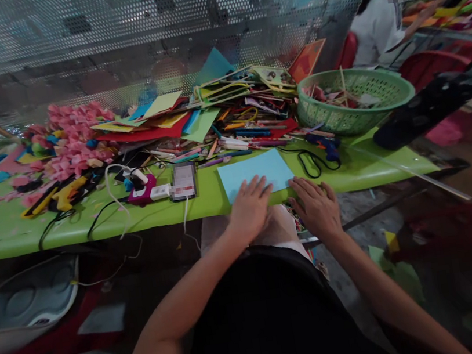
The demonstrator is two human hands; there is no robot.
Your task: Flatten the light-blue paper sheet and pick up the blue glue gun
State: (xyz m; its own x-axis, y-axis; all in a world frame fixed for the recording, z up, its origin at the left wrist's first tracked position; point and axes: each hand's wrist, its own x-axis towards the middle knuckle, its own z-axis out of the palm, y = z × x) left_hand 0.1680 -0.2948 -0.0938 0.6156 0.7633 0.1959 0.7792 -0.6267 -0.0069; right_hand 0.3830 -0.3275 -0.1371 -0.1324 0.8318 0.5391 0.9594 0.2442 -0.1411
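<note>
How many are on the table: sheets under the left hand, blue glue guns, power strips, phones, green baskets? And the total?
Sheet under left hand: 1
Blue glue gun: 1
Power strip: 1
Phone: 1
Green basket: 1
Total: 5

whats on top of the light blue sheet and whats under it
The left hand lies on the light blue sheet near its front edge; the right hand is at its near right corner. Green tabletop shows around it; whatever is under the sheet is covered.
</note>
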